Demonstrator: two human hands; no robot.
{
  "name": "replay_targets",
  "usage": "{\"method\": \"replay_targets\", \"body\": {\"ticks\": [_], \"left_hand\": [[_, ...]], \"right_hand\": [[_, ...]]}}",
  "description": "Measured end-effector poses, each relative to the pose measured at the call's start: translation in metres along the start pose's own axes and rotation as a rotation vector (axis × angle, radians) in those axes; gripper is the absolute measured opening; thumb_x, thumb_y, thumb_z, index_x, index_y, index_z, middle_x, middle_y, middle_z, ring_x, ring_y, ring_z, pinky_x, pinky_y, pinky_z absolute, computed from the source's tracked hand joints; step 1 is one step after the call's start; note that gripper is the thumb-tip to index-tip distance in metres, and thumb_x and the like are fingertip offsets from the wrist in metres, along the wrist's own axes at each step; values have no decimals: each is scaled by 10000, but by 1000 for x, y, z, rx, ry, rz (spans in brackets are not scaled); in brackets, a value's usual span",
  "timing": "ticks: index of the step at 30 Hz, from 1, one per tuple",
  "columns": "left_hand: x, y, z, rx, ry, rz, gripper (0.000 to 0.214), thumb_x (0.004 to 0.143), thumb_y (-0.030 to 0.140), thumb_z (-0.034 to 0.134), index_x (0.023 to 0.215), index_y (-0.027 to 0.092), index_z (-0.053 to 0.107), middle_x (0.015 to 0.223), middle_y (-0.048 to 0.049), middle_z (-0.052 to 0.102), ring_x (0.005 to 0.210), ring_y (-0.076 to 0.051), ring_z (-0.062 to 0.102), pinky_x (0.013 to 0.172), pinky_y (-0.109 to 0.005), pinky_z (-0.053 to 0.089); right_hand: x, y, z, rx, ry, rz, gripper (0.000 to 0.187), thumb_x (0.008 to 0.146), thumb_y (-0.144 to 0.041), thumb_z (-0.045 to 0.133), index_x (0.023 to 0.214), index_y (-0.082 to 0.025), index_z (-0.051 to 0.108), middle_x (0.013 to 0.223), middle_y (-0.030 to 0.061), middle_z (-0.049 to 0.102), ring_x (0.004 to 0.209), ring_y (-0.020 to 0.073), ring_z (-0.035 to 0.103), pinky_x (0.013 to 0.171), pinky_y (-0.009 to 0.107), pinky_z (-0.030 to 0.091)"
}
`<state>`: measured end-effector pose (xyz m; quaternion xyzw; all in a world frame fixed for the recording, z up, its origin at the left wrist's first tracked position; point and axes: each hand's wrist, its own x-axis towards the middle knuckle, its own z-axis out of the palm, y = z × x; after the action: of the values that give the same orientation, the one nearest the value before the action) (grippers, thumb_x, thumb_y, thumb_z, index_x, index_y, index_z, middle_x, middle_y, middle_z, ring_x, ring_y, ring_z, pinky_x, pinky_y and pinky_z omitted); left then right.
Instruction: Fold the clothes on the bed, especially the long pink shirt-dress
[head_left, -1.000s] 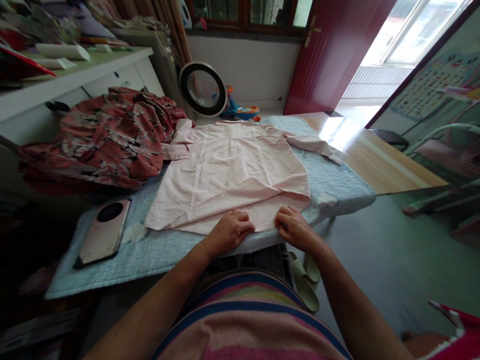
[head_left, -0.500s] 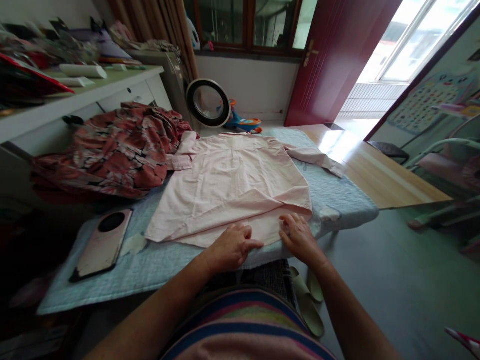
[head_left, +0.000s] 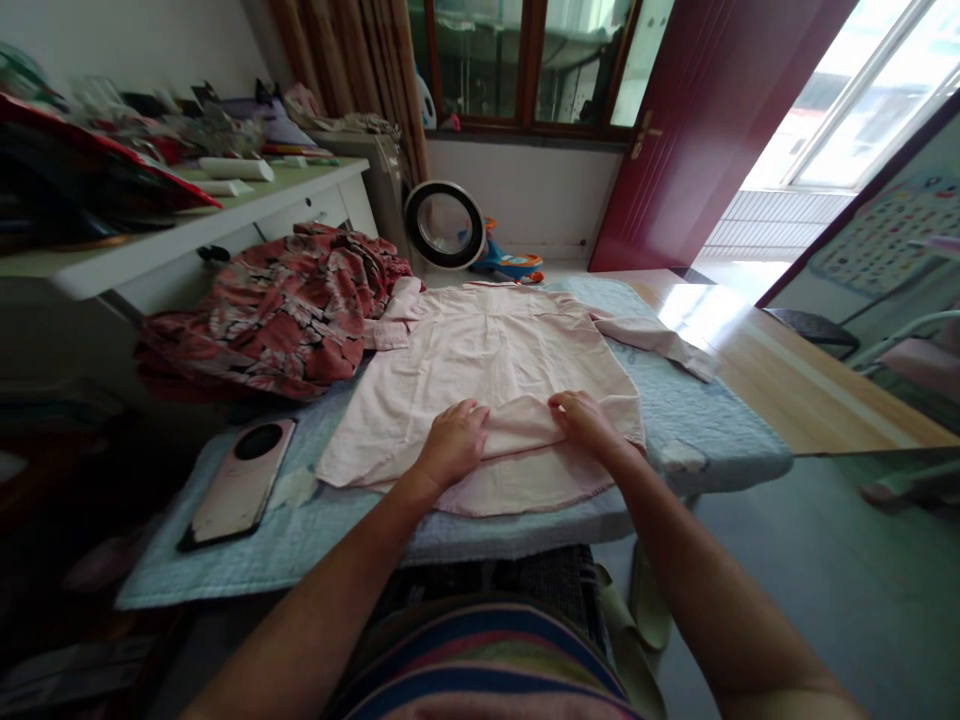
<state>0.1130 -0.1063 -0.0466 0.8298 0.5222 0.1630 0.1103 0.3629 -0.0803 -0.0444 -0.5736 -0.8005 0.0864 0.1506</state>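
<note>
Daylight is admitted through the window at upper right, which is blown out to white. A hard glare patch is thrown on the wooden surface below it. The pink shirt is lit evenly, with soft shadow under its fold. The area beneath the counter at left is lost in darkness. Lines are bowed toward the edges; the striped top is rendered soft.

Left hand and right hand cover pink shirt fold; grip unreadable. Far-left clutter on surface dark, cropped by frame edge.
</note>
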Motion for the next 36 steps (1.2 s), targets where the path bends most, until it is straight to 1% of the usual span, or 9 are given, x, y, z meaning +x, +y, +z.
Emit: {"method": "replay_targets", "body": {"ticks": [3, 5, 7, 11, 15, 18, 23, 29, 36], "left_hand": [[4, -6, 5, -22, -67, 1, 472, 793, 137, 608, 1259, 177, 545, 1193, -108, 631, 1094, -225, 591, 979, -360, 454], [2, -5, 6, -64, -67, 23, 545, 761, 108, 610, 1292, 184, 517, 1201, -97, 631, 1100, -220, 590, 980, -347, 455], [-4, -2, 6, -92, -48, 46, 527, 754, 77, 583, 1267, 188, 533, 1189, -87, 636, 1091, -217, 588, 977, -347, 456], [-19, 7, -1, -78, -90, 141, 340, 771, 42, 530, 1057, 197, 629, 1026, -63, 656, 996, -212, 594, 880, -324, 473], [-34, 15, -9, -37, -241, 261, 243, 776, 70, 554, 954, 211, 640, 942, -42, 637, 875, -190, 595, 750, -274, 457], [-43, 21, -14, -19, -334, 332, 134, 814, 141, 570, 899, 212, 646, 920, -39, 624, 821, -180, 586, 691, -258, 433], [-52, 30, -17, -101, -396, 395, 181, 842, 203, 592, 1006, 231, 662, 974, -36, 627, 826, -165, 588, 698, -239, 420], [-56, 33, -9, -196, -401, 380, 154, 856, 168, 539, 945, 211, 658, 882, -23, 617, 765, -143, 570, 680, -226, 403], [-55, 35, -2, -263, -416, 341, 94, 812, 175, 595, 876, 195, 660, 815, -7, 606, 714, -129, 555, 642, -214, 391]], "right_hand": [[1, 8, 1, 2, -52, 13, 235, 823, -99, 554, 992, -171, 701, 866, 68, 711, 825, 191, 612, 777, 281, 421], [-6, 13, -5, 50, -69, 19, 308, 799, -98, 559, 1069, -170, 687, 828, 45, 694, 804, 185, 600, 740, 272, 419], [-17, 17, -15, 108, -80, -5, 346, 767, -78, 555, 1077, -171, 680, 812, 30, 669, 788, 174, 581, 721, 262, 414], [-43, 23, -38, 150, -99, -91, 218, 731, -49, 531, 837, -178, 672, 787, 21, 606, 760, 157, 543, 720, 262, 409], [-70, 28, -47, 150, -119, -138, 270, 692, 13, 482, 757, -191, 645, 820, 22, 577, 808, 160, 539, 778, 275, 415], [-87, 29, -46, 132, -146, -133, 286, 692, 24, 481, 752, -192, 658, 843, 29, 585, 824, 166, 542, 803, 289, 414], [-106, 24, -46, 41, -181, -99, 248, 707, 11, 507, 673, -193, 643, 801, 32, 602, 798, 174, 545, 791, 296, 410], [-119, 14, -35, 258, -99, -64, 207, 802, -59, 495, 855, -180, 655, 868, 30, 616, 780, 142, 570, 733, 250, 427], [-122, 7, -23, 289, -130, -7, 77, 822, -151, 562, 785, -171, 627, 750, 2, 565, 651, 121, 508, 622, 233, 382]]}}
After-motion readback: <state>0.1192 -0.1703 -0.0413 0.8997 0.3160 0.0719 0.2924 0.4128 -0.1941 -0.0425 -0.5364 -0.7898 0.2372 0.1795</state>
